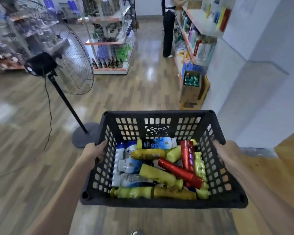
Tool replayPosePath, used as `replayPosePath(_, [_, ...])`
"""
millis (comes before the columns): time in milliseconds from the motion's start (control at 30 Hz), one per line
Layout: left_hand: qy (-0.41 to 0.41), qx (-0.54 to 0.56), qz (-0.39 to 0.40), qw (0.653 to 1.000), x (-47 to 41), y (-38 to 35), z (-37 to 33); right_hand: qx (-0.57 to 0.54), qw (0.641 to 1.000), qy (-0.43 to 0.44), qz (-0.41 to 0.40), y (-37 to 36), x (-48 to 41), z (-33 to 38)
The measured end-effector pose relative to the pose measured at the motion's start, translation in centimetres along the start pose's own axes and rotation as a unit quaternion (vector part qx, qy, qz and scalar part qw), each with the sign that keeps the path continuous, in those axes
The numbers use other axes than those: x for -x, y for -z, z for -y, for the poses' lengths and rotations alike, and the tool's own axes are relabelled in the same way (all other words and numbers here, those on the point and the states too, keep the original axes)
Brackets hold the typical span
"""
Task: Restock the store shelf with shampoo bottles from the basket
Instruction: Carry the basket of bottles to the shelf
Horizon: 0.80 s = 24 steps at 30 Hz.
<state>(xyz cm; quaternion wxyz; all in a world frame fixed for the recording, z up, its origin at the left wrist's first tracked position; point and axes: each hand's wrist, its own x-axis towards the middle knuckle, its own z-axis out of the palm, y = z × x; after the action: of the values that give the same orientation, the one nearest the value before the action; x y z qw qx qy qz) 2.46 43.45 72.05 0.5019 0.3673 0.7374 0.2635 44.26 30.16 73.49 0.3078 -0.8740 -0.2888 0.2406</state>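
both hands, left (93,150) and right (227,153), grip the basket (159,203) rim, fingers curled; keep it level walking to the shelf (196,19).

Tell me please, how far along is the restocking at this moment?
Done: nothing is shelved that I can see; the basket holds many shampoo bottles lying in a heap. In hand: the left hand and right hand grip its side rims, carrying it above the floor. Left: reach the shelf ahead on the right, then place every bottle there.
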Motion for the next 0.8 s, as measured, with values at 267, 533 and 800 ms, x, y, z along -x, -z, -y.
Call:
replayPosePath(267, [0.006,-0.002,0.031,0.999,-12.7,-5.6,-9.3,0.021,0.999,-0.035,-0.004,-4.6,-12.7,6.8])
replayPosePath(533, [0.000,-0.034,0.034,0.999,-23.7,-9.6,-19.8,0.027,0.999,-0.048,-0.001,-7.7,-24.0,14.5])
replayPosePath(800, [0.040,-0.038,0.045,0.997,-35.1,-14.8,-29.5,-0.002,0.998,-0.069,-0.003,-12.0,-38.3,21.3])
